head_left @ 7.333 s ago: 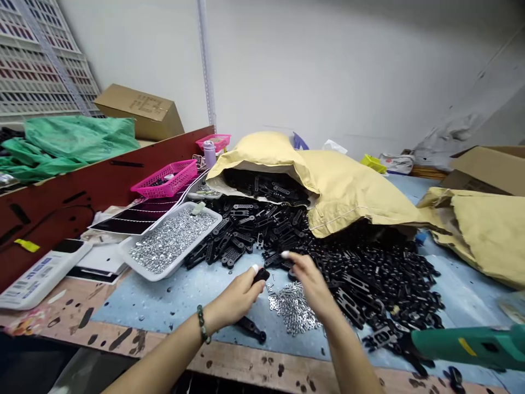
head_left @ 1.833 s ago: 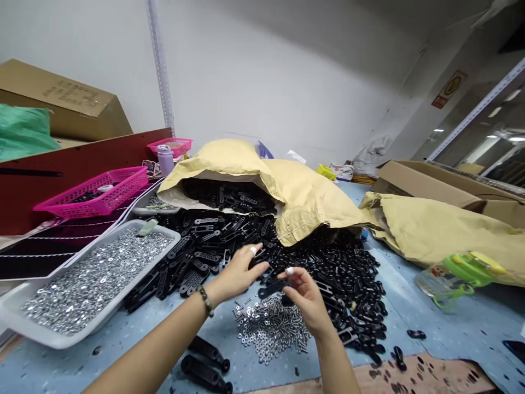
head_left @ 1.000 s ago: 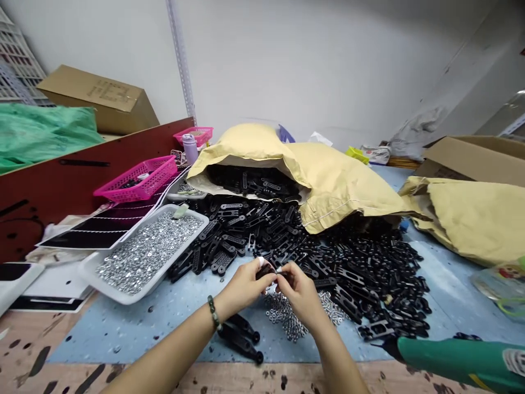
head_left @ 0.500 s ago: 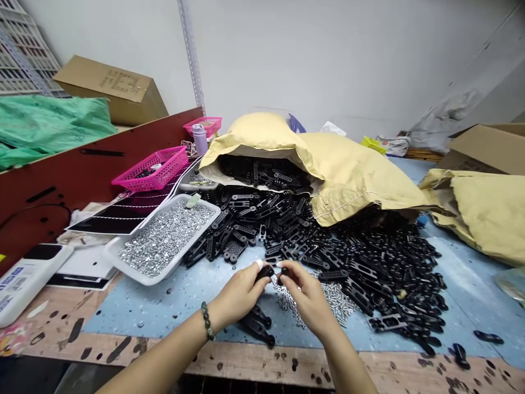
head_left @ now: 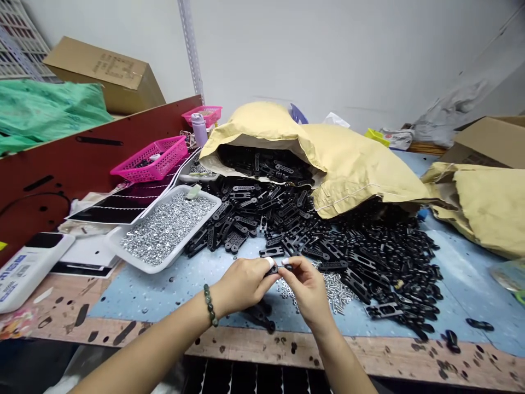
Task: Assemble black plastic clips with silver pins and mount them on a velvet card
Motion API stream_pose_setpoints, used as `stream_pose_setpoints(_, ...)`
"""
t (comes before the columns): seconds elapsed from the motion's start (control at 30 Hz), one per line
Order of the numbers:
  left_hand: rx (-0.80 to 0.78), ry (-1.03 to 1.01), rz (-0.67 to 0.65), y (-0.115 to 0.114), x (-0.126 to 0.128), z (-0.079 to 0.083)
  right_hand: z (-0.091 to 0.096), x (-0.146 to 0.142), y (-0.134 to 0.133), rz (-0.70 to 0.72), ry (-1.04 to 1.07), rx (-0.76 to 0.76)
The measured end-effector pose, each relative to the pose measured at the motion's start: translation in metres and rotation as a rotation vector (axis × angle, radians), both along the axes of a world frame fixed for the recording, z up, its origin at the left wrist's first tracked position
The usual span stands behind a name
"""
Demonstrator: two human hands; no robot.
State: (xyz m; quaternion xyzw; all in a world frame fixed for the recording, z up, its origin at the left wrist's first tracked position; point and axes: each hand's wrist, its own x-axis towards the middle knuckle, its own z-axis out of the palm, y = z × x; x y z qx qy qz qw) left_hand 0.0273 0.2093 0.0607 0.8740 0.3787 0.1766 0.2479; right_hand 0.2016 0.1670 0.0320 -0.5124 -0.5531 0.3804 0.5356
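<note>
Black part pinched at tip of left grip, second piece pinched by right grip, just beside

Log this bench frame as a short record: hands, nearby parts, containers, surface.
left hand: pinching a black part, partly hidden
right hand: pinching a dark piece, mostly hidden
beside right hand: loose silver hardware
beyond hands: heap of black pieces
left side: white tray of silver bits; nearer pink basket behind it
back: yellow bag, open end forward, black pieces inside
surface: blue sheet
</note>
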Motion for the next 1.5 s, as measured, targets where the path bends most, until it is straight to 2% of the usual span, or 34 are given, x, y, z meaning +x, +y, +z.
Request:
stream_pose_setpoints(0.1, -0.099, -0.055, 0.098, 0.011, -0.011, 0.002, -0.011, 0.013, -0.011, 0.065, -0.372, -0.026)
stream_pose_setpoints(0.2, -0.170, -0.093, 0.227, 0.026, -0.023, 0.002, -0.027, 0.013, -0.014, 0.091, -0.809, 0.011)
stream_pose_setpoints(0.3, -0.197, -0.089, 0.192, 0.034, -0.029, -0.002, -0.037, 0.000, -0.008, 0.077, -1.001, 0.070)
stream_pose_setpoints(0.37, -0.194, -0.084, 0.118, 0.035, -0.029, -0.007, -0.039, -0.005, -0.004, 0.039, -0.992, 0.082)
stream_pose_setpoints(0.5, -0.175, -0.048, -0.085, 0.034, -0.019, -0.019, -0.038, 0.008, -0.012, -0.067, -0.776, 0.115)
stream_pose_setpoints(0.63, -0.170, 0.029, -0.238, 0.030, -0.007, -0.032, -0.046, 0.017, -0.028, 0.074, -0.739, 0.194)
stream_pose_setpoints(0.73, -0.166, 0.070, -0.259, 0.027, -0.007, -0.039, -0.052, 0.008, -0.034, 0.073, -0.762, 0.204)
stream_pose_setpoints(0.9, -0.213, 0.111, -0.253, 0.027, -0.015, -0.039, -0.045, 0.007, -0.023, 0.066, -0.763, 0.189)
stream_pose_setpoints(1.0, -0.257, 0.108, -0.252, 0.026, -0.017, -0.032, -0.038, 0.024, 0.003, -0.136, -0.796, 0.146)
stream_pose_setpoints(1.03, -0.270, 0.089, -0.236, 0.026, -0.017, -0.028, -0.036, 0.030, 0.013, -0.226, -0.824, 0.125)
stream_pose_setpoints(1.1, -0.290, 0.022, -0.162, 0.026, -0.014, -0.023, -0.034, 0.037, 0.030, -0.310, -0.867, 0.079)
stream_pose_setpoints(1.23, -0.395, -0.233, 0.077, 0.032, 0.006, -0.020, -0.028, 0.032, 0.039, -0.202, -0.802, 0.075)
stream_pose_setpoints(1.33, -0.541, -0.407, 0.104, 0.040, 0.029, -0.023, -0.019, 0.030, 0.033, -0.039, -0.723, 0.049)
stream_pose_setpoints(1.37, -0.586, -0.451, 0.103, 0.042, 0.036, -0.023, -0.016, 0.035, 0.033, -0.038, -0.712, 0.030)
stream_pose_setpoints(1.4, -0.630, -0.493, 0.112, 0.043, 0.042, -0.023, -0.013, 0.044, 0.035, -0.084, -0.709, 0.007)
stream_pose_setpoints(1.5, -0.756, -0.536, 0.145, 0.045, 0.053, -0.024, -0.006, 0.081, 0.056, -0.388, -0.733, -0.072)
